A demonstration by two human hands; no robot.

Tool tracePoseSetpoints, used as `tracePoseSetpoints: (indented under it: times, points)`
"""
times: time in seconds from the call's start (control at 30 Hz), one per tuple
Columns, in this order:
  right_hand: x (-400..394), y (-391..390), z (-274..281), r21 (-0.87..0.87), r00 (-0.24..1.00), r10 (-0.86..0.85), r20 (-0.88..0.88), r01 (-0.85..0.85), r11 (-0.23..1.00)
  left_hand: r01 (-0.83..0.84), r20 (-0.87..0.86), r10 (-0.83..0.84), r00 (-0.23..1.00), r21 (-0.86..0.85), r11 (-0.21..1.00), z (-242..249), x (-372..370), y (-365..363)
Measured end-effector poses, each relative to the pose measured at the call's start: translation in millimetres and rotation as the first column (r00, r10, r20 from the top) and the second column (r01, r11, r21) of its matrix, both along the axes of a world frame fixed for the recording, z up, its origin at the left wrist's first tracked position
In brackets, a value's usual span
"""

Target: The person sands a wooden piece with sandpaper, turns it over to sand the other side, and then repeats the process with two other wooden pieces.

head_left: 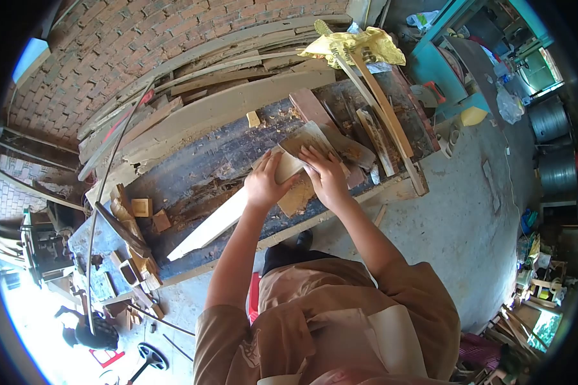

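Observation:
A long pale wooden board (213,222) lies slantwise over the workbench (192,160), its narrow end toward the lower left. My left hand (268,183) grips the board near its wider end, fingers over the top face. Across that end lies a flat brownish piece of wood (307,136). My right hand (327,179) holds this piece, with fingers spread on its upper face and thumb at the near edge. Both hands are close together, and their palms hide part of the edges. A tan offcut (297,197) shows beneath, between my forearms.
Long planks (225,96) are stacked along the brick wall (141,51). Narrow strips (384,106) and a yellow sack (353,48) lie at the bench's right end. Small wood blocks (142,207) sit at the left end. A person (93,333) is low at the lower left.

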State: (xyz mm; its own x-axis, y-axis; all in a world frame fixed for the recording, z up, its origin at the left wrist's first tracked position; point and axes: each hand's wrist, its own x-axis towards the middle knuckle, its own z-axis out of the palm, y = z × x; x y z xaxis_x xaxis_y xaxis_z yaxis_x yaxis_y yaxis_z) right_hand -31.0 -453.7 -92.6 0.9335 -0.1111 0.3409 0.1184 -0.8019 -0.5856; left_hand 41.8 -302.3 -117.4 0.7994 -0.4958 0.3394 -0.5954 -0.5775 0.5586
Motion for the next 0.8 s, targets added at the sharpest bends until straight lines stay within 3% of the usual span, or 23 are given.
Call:
tracePoseSetpoints:
  times: [0.23,0.27,0.4,0.67,0.8]
  points:
    - [50.1,5.0,2.4,-0.068,0.993,0.018,-0.113,-0.026,0.997,-0.024,-0.008,0.024,1.000,0.048,0.999,2.0,-2.3,0.2]
    - [44.2,3.8,-2.9,-0.102,1.000,0.026,-0.004,-0.027,0.994,-0.029,-0.046,0.032,0.998,0.060,0.998,2.4,-0.7,-0.1]
    - [-4.5,0.0,5.3,-0.186,1.000,-0.011,-0.010,0.009,0.982,-0.014,-0.032,0.015,0.999,0.039,0.999,1.2,0.8,1.3]
    - [51.1,9.9,-3.6,-0.177,0.999,-0.023,-0.047,0.014,0.984,-0.001,-0.020,0.002,1.000,0.053,0.999,0.6,1.6,1.2]
    - [27.1,4.1,-1.3,-0.195,1.000,-0.006,0.012,0.008,0.981,-0.002,-0.028,0.003,1.000,0.049,0.999,2.9,1.2,1.0]
